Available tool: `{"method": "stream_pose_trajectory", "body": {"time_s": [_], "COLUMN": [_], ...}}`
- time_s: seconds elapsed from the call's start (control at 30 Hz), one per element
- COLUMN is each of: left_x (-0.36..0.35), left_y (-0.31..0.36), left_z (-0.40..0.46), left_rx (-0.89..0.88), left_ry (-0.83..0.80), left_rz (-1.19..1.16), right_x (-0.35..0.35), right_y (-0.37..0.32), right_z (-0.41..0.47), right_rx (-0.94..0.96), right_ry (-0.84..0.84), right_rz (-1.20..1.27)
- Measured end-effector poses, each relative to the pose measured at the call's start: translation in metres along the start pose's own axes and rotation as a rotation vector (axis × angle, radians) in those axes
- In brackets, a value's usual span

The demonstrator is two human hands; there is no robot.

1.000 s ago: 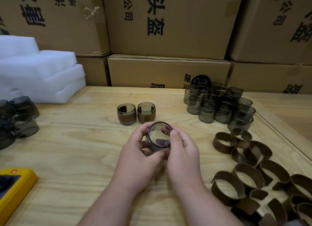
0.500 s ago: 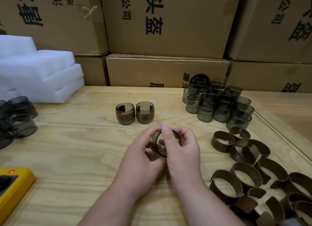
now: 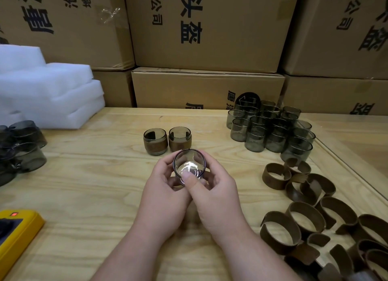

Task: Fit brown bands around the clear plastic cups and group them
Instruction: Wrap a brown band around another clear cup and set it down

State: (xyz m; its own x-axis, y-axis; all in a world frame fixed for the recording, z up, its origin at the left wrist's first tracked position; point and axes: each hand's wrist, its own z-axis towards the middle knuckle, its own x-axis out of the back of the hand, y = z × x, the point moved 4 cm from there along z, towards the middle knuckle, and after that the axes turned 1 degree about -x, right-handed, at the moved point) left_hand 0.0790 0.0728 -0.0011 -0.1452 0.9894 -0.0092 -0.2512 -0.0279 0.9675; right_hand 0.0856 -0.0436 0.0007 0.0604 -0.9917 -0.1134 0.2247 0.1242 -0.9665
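A clear smoky plastic cup [image 3: 189,164] is held upright above the wooden table [image 3: 84,192], its mouth facing me. My left hand [image 3: 165,188] grips its left side and my right hand [image 3: 214,188] grips its right side, thumb on the near wall. Whether a band sits on it is hidden by my fingers. Two banded cups [image 3: 155,141] [image 3: 180,138] stand side by side just behind. Bare cups [image 3: 270,129] cluster at the back right. Loose brown bands [image 3: 304,209] lie at the right.
White foam blocks [image 3: 48,92] sit at the back left, with more dark cups [image 3: 23,146] lying at the left edge. A yellow device [image 3: 16,234] rests at the near left. Cardboard boxes [image 3: 207,24] wall off the back.
The cup has been turned from lying on its side to upright with its mouth toward me, and both hands have shifted slightly forward toward the banded cups.
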Motion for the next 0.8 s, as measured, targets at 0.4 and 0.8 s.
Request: {"method": "stream_pose_trajectory", "body": {"time_s": [0.4, 0.8], "left_x": [-0.0014, -0.0011], "left_y": [0.0032, -0.0025], "left_z": [-0.0005, -0.0022], "left_rx": [-0.015, -0.017], "left_ry": [-0.001, -0.047], "left_rz": [0.016, 0.145], "right_x": [0.0012, 0.0], "right_y": [0.0045, 0.0027], "right_z": [0.0039, 0.0003], "right_rx": [-0.063, -0.02], "right_ry": [0.007, 0.088], "right_rz": [0.123, 0.032]}}
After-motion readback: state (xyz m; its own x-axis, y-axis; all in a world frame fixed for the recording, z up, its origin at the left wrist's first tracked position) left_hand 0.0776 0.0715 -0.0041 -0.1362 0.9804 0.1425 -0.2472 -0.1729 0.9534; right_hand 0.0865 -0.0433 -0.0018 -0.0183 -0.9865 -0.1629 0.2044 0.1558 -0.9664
